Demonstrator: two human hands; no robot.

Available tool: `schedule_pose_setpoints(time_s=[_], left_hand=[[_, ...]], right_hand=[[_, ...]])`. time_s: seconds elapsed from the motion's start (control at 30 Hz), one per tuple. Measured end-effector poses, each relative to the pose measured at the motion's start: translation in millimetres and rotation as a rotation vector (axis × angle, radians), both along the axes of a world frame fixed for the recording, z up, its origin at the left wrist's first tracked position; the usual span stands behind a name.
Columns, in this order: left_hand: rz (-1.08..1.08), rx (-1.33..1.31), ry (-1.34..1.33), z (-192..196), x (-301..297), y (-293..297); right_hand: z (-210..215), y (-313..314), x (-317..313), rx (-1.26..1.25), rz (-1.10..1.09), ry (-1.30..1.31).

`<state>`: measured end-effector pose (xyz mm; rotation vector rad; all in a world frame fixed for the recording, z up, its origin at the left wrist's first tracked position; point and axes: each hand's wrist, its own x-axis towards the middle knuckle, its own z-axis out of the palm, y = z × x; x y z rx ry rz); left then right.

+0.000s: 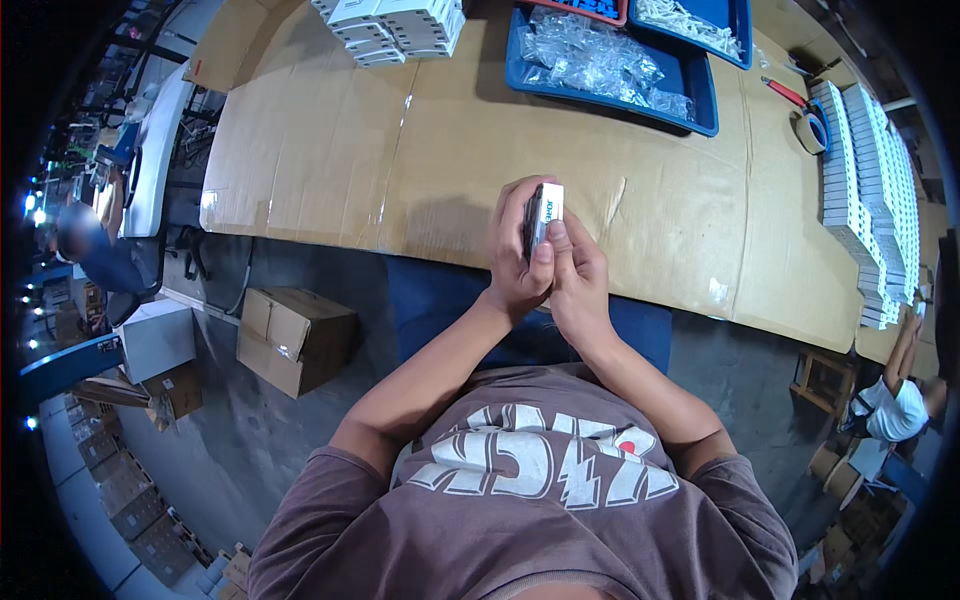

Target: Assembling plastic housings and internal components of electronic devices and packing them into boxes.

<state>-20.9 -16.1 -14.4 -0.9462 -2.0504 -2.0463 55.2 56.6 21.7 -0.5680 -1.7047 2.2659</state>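
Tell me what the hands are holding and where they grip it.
Both hands hold one small white box upright over the table edge: the left hand wraps its left side, the right hand presses its lower right side, thumb on the front.

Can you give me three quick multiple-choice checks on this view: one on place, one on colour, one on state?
1. Where do the rows of stacked white boxes lie on the cardboard-covered table?
A. along its right edge
B. in its middle
C. under it

2. What colour is the tray that holds the clear plastic bags?
A. red
B. blue
C. green

3. How is the small box being handled?
A. it lies untouched on the table
B. one hand holds it alone
C. both hands hold it together

Answers: 1 A, the rows run down the right side. 2 B, the tray's rim and wall are blue. 3 C, the left hand and right hand both clasp it above the table's near edge.
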Motion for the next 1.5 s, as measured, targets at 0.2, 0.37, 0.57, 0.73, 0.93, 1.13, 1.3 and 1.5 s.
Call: schedule_pose_setpoints(time_s=[0.2,0.37,0.57,0.73,0.93,1.13,1.3,1.5], left_hand=[[0.025,0.035,0.013,8.0,3.7,3.8],[0.038,0.024,0.087,7.6,1.2,1.1],[0.049,0.051,0.14,7.1,2.9,-0.3],[0.063,0.078,0.212,7.0,3.3,0.0],[0.089,0.145,0.22,8.8,5.6,1.7],[-0.026,0.071,0.081,1.4,-3.4,-2.7],[-0.163,-0.01,-0.135,-21.5,4.7,-2.6],[-0.465,0.336,-1.082,22.3,14.1,7.7]], right_hand=[[7.7,2.7,2.9,0.03,0.042,0.013],[3.8,-1.5,7.2,0.13,0.003,0.007],[4.0,-9.0,13.0,0.185,-0.038,0.023],[2.1,-14.5,18.1,0.183,-0.074,0.05],[-1.4,-18.9,21.9,0.094,-0.09,0.019],[15.4,14.6,0.8,0.022,0.064,-0.045],[15.2,47.4,4.0,0.199,0.205,-0.019],[13.8,68.2,5.8,1.093,0.228,0.321]])
